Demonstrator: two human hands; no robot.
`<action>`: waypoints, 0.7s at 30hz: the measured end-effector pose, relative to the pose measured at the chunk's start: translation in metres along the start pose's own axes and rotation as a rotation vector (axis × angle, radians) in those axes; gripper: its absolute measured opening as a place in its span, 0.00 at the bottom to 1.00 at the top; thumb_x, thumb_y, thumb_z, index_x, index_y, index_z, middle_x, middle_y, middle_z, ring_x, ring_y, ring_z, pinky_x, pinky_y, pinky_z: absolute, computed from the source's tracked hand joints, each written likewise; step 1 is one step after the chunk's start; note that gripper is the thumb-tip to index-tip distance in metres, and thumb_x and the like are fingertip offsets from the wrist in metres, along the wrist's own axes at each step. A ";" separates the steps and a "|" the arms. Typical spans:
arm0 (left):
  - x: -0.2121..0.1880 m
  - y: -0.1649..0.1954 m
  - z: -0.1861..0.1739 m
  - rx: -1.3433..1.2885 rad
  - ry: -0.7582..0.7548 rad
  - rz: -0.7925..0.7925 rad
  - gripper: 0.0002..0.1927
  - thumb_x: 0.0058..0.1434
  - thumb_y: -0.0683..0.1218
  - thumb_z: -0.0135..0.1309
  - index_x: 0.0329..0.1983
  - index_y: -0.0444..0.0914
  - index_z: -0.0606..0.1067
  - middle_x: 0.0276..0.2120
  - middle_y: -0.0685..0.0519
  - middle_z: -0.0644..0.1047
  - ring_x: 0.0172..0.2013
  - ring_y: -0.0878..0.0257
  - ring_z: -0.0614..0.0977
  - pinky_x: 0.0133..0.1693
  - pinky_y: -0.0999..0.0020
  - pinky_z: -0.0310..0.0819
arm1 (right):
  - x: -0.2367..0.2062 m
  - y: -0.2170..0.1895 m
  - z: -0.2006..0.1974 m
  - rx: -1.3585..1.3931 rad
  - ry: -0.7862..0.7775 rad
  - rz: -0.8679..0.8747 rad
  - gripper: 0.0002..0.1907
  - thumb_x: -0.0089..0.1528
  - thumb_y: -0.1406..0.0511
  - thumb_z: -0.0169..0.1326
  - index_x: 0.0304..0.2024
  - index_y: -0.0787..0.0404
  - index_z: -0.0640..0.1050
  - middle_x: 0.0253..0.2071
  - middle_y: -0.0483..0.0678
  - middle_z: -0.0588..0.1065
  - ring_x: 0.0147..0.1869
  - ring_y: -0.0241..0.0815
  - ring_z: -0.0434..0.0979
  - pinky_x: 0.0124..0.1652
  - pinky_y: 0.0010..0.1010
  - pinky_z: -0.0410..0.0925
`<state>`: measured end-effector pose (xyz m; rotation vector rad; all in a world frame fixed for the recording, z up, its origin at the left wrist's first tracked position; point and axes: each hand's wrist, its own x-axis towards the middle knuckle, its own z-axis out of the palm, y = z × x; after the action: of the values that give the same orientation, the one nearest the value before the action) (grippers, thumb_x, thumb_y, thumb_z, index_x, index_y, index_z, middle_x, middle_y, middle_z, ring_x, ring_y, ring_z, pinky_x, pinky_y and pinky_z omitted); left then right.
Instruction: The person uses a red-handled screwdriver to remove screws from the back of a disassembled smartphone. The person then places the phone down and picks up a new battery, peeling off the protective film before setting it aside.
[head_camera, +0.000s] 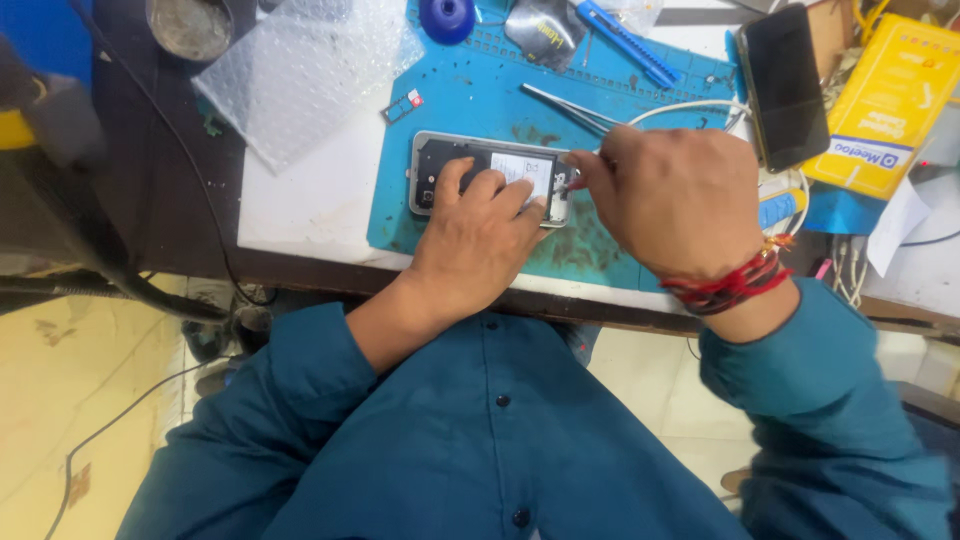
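1. Scanning from the left: a bubble-wrap sheet (300, 75) lies on the desk (300, 205), partly over the blue mat (470, 100), with a small SIM tray (402, 106) just beside it.
2. I read the step as work inside the opened phone (455, 160), which lies back-off on the mat, mid-desk.
3. My left hand (475, 235) presses flat on the phone, fingers spread over its battery area, pinning it down; its grip is open, holding nothing.
4. My right hand (675, 200) hovers at the phone's right end, wrist cocked, fingers pinched narrow on what seems a thin tool; the tip is hidden, so I cannot tell what it is.
5. I judge the next move needs a steady, light touch at that edge, with the left holding firm.
6. Tweezers (565, 105) and a second phone (785, 85) lie beyond, to the right.
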<state>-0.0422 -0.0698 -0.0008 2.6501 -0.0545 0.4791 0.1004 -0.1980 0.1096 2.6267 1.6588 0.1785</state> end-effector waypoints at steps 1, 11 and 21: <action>0.000 0.000 0.000 -0.010 0.015 0.010 0.14 0.63 0.51 0.60 0.47 0.40 0.81 0.46 0.53 0.76 0.50 0.55 0.74 0.62 0.46 0.57 | 0.001 0.003 0.001 0.173 0.046 0.081 0.13 0.65 0.59 0.64 0.31 0.58 0.77 0.18 0.50 0.73 0.21 0.46 0.74 0.25 0.35 0.66; -0.002 -0.001 0.001 -0.059 0.019 -0.005 0.17 0.62 0.52 0.60 0.50 0.39 0.81 0.50 0.52 0.77 0.53 0.55 0.73 0.62 0.47 0.57 | 0.031 -0.011 0.091 1.150 0.574 0.176 0.11 0.77 0.77 0.54 0.61 0.66 0.72 0.51 0.52 0.79 0.56 0.39 0.82 0.57 0.27 0.76; 0.000 -0.008 -0.009 -0.248 0.007 -0.022 0.19 0.60 0.53 0.63 0.50 0.39 0.80 0.50 0.50 0.78 0.52 0.53 0.75 0.59 0.50 0.59 | 0.023 -0.016 0.107 1.188 0.609 0.142 0.16 0.80 0.77 0.50 0.66 0.61 0.66 0.57 0.53 0.77 0.60 0.41 0.80 0.62 0.31 0.75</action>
<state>-0.0441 -0.0585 0.0028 2.4041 -0.0771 0.4439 0.1081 -0.1671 0.0034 3.8495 2.2239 -0.0520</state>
